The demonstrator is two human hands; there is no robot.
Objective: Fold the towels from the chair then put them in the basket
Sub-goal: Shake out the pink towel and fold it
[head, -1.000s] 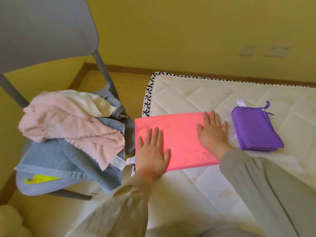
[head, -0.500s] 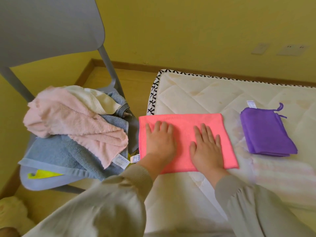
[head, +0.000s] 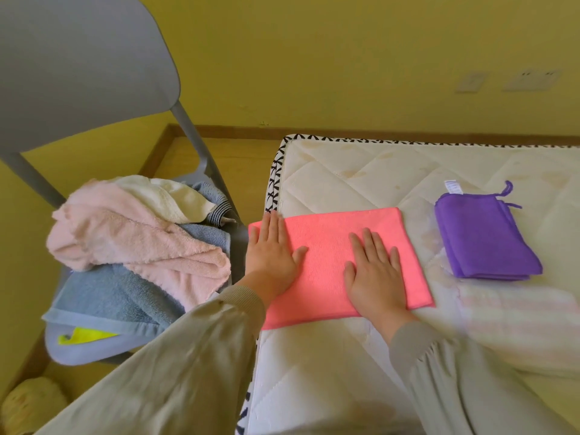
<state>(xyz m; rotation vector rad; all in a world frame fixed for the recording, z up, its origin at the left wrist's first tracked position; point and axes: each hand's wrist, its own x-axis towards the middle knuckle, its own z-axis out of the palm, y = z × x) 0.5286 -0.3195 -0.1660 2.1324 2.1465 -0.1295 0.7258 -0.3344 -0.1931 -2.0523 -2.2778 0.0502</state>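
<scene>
While both hands lie flat with fingers straight, the left hand (head: 273, 249) at the left edge and the right hand (head: 373, 271) near the middle, they press on a folded coral-pink microfibre towel (head: 329, 243) at the left side of the white quilted mattress (head: 361, 171). To its right, apart from it, sits a folded purple towel (head: 483, 237). Beside the bed, the grey plastic chair (head: 78, 67) carries a fluffy pale pink towel (head: 135, 237) and a cream towel (head: 169, 196) on a blue terry towel (head: 116, 296), with a yellow cloth (head: 84, 335) peeking out underneath.
</scene>
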